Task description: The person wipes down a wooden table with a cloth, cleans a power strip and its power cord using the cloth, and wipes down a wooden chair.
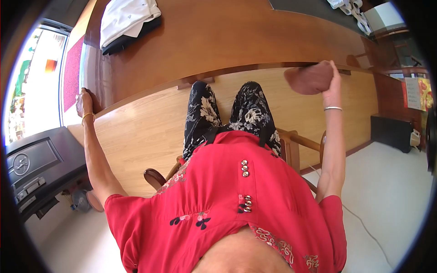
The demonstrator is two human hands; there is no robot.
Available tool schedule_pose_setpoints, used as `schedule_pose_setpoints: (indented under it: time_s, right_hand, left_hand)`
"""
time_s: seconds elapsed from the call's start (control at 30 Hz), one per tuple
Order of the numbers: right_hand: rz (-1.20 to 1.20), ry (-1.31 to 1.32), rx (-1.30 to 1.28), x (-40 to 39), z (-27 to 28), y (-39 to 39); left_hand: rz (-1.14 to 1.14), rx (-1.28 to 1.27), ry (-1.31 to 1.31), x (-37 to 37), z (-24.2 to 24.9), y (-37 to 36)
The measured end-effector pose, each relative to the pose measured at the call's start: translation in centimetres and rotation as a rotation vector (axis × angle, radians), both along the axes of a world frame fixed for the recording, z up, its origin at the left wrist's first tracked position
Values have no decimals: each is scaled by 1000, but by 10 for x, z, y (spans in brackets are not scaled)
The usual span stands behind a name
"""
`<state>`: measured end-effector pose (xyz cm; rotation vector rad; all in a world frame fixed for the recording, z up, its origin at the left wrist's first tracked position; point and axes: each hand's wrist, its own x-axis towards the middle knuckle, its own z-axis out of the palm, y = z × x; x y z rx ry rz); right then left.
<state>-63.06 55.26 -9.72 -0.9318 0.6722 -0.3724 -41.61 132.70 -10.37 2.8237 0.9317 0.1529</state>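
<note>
On the right, my right hand [333,84] is closed on a brown, flat, soft-looking piece [309,80], held over the near edge of the wooden table [218,38]. The piece is slightly blurred. At the far left, my left hand [83,103] is closed at the table's left corner, with a brown patch at its fingers that I cannot make out. A yellow bracelet circles the left wrist and a silver one the right.
Folded white and black clothes [129,22] lie on the table's upper left. A black cabinet [45,166] stands at left, near a bright window. Chair arms [154,178] flank my body. At right are a black box [390,133] and a cable on the floor.
</note>
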Motion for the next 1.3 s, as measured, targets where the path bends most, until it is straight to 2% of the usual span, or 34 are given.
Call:
schedule_pose_setpoints:
  time_s: [0.07,0.1,0.17,0.2,0.27,0.3,0.33,0.37,0.4,0.43,0.5,0.57,0.6,0.67,0.7,0.77,0.87,0.93,1.0,1.03,1.1,1.13,1.2,1.3]
  right_hand:
    - [43,52,50,7,-11,32]
    - [98,64,63,9,-10,57]
    - [102,83,23,13,-15,111]
    - [188,68,89,14,-13,139]
    - [399,95,200,15,-2,199]
    - [498,145,231,18,5,225]
    - [600,132,245,21,10,247]
    - [754,85,216,24,14,263]
    - [893,40,183,29,18,277]
    - [953,35,186,37,34,292]
    - [978,-133,46,50,79,313]
    - [932,-317,-38,75,94,313]
    - [951,-321,-35,85,98,313]
    - [841,-383,-420,106,104,307]
    - [852,-396,-420,117,96,294]
    - [842,-226,-1261,132,69,260]
    - [670,-147,-1350,122,61,225]
    - [585,-109,-1352,121,51,195]
    - [539,-29,-1470,118,48,167]
    - [539,-35,-1474,116,47,151]
    - [508,-33,-1796,116,39,124]
    - [503,-52,-1800,114,34,114]
    - [480,16,-1983,106,21,96]
    - [453,69,-2074,98,-2,79]
  left_hand:
    - [-14,8,-14,0,0,-1]
    - [-97,29,-24,-3,3,-5]
    - [-307,199,57,-5,-5,-1]
    - [-405,355,138,13,-37,29]
    - [-607,457,-67,7,-52,36]
    - [-540,397,-301,-5,-42,19]
    - [-514,408,-185,2,-40,22]
    - [-423,367,-175,-10,-25,1]
    - [-244,200,-217,-19,-14,-14]
    - [-78,29,-271,-24,-4,-26]
    - [-45,28,-293,-30,3,-35]
    - [-100,68,-346,-31,-2,-35]
    - [-131,73,-367,-32,-3,-35]
    - [-176,97,-398,-42,3,-46]
    - [-237,117,-427,-47,6,-49]
    - [-274,126,-457,-49,0,-45]
    - [-297,64,-487,-59,11,-62]
    - [-419,-196,-732,-66,21,-92]
    - [-698,-88,-852,-76,42,-152]
    - [-844,-168,-917,-74,48,-182]
    - [-1076,-267,-835,-77,69,-242]
    - [-1237,-312,-737,-75,82,-268]
    - [-1345,-344,-607,-69,76,-316]
    - [-1270,-271,-496,-52,38,-368]
